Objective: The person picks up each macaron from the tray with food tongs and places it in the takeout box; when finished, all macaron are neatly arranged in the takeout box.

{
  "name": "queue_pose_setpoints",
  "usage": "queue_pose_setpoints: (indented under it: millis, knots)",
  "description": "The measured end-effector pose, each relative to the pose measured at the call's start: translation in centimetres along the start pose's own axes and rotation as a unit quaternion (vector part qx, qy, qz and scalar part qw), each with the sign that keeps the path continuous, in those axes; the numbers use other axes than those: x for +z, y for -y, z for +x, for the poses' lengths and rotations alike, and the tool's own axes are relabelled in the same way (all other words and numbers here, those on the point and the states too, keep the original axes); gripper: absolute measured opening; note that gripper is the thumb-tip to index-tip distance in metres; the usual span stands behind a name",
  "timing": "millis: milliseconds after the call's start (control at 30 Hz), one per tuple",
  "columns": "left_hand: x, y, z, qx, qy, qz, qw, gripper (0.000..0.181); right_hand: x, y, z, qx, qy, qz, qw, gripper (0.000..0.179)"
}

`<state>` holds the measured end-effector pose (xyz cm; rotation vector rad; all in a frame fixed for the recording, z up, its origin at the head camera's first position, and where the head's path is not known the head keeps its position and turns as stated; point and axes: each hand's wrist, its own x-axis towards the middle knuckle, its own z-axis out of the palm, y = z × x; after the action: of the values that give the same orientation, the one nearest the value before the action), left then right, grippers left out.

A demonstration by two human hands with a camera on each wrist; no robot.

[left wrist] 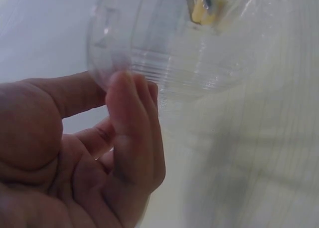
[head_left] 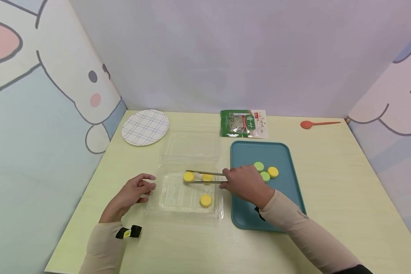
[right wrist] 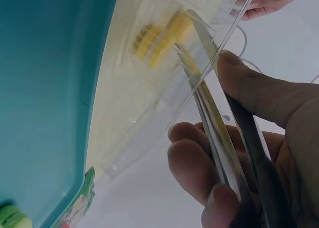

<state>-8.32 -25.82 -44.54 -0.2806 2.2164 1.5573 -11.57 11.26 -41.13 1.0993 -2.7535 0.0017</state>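
Note:
My left hand (head_left: 131, 193) pinches the left rim of a clear plastic clamshell box (left wrist: 144, 58) between thumb and fingers. The box lies with its lid (head_left: 191, 146) folded back. My right hand (head_left: 248, 184) grips metal tongs (right wrist: 214, 123) that reach in from the right. Between the tong tips sits a yellow macaron (head_left: 188, 176), inside the box. A second yellow macaron (head_left: 207, 178) lies between the tong arms nearer my hand, and a third (head_left: 206, 200) rests at the box's front right.
On the blue tray (head_left: 260, 150) under my right arm are two green macarons (head_left: 258, 166) and a yellow one (head_left: 273, 172). Behind stand a checked plate (head_left: 145, 127), a green and white food packet (head_left: 244, 123) and a red spoon (head_left: 307, 124). Walls border the table.

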Motion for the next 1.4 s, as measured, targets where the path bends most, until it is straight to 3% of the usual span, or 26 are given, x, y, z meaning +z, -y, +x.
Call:
queue_pose_setpoints:
  millis: [200,467,800,1400]
  knots:
    - [-0.1,0.0,0.0,0.003,0.001,-0.002,1.0000,0.038,0.2,-0.3,-0.4,0.007,-0.004,0.016,0.9998,0.043]
    - [-0.1,0.2,0.0,0.006,0.007,-0.010,0.9999,0.037,0.9,-0.7,-1.3,0.034,0.003,0.075,0.9966,0.040]
    - [-0.1,0.2,0.1,0.007,0.008,-0.007,0.9999,0.037,1.4,-1.2,-3.3,0.034,-0.068,0.075,0.9943,0.042]
    - [-0.1,0.1,0.0,0.000,0.002,-0.005,1.0000,0.038,2.2,-2.5,-6.4,0.072,-0.104,0.097,0.9871,0.044]
